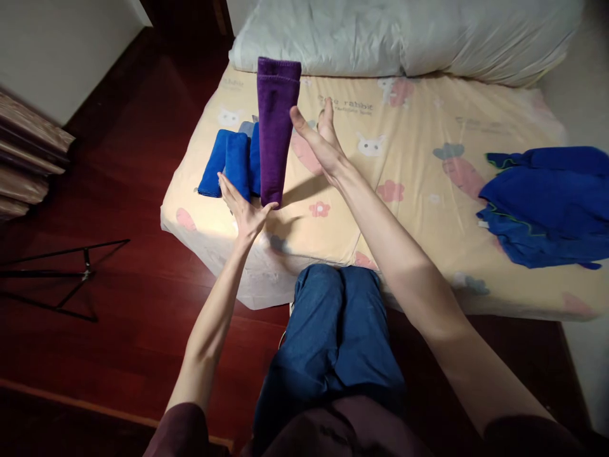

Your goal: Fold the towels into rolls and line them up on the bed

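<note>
A folded purple towel (276, 130) with a stitched hem stands upright on the bed, narrower at its lower end. By its base is my left hand (247, 212), fingers spread; the thumb tip reaches the lower edge, though I cannot tell how firmly it touches. My right hand (324, 141) is open beside the towel's upper right side, thumb pointing toward it, apparently gripping nothing. Behind my left fingers lie several folded blue towels (236, 155), partly overlapped by the purple one. A bit of grey-blue cloth (247, 128) shows behind them.
The bed (413, 222) has a cream sheet with rabbit and carrot prints. A loose pile of blue cloth (547, 203) with green edging lies at right. Pale bedding (404, 38) runs along the back. On the dark red floor at left are black stand legs (71, 276).
</note>
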### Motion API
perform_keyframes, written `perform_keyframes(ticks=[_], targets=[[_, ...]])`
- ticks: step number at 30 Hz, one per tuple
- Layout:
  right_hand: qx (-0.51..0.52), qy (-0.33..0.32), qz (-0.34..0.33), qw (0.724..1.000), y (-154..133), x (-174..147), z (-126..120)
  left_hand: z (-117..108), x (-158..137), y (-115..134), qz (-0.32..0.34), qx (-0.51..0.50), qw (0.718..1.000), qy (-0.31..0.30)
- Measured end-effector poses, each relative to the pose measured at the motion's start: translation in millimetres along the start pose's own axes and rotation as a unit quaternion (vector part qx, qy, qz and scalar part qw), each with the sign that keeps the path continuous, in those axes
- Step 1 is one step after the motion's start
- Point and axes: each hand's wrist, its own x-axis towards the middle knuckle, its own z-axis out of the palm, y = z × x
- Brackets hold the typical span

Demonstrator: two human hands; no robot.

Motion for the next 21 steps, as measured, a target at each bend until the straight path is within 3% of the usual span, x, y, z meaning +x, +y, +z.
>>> perform_keyframes(ticks=[2, 4, 7, 9, 12, 16, 18, 21], targets=[[0.048, 0.033, 0.079, 0.995, 9.7, -18.3, -12.1, -3.6, -3.9, 11.3, 0.026, -0.001, 0.999, -0.031], [0.089, 0.050, 0.111, 0.989, 20.5, -45.6, -19.2, 4.2, -6.5, 21.0, 0.078, -0.006, 0.992, -0.101], [0.098, 0.050, 0.142, 0.984, 41.6, -104.8, -24.4, 34.3, -4.2, 28.1, 0.169, -0.010, 0.961, -0.219], [0.073, 0.040, 0.174, 0.981, 57.3, -157.1, -29.2, 58.7, 2.0, 27.3, 0.191, -0.005, 0.945, -0.265], [-0.011, 0.058, 0.203, 0.977, 73.4, -249.6, -42.6, 87.9, 15.7, 24.1, 0.172, 0.010, 0.943, -0.286], [-0.163, 0.084, 0.182, 0.966, 71.6, -358.8, -60.0, 117.4, 38.9, 27.5, 0.145, 0.056, 0.944, -0.291], [-0.214, 0.073, 0.180, 0.957, 67.5, -387.2, -64.6, 136.6, 53.5, 33.2, 0.172, 0.110, 0.930, -0.306], [-0.262, 0.095, 0.201, 0.939, 65.0, -395.4, -71.3, 171.2, 82.0, 45.2, 0.253, 0.146, 0.906, -0.305]])
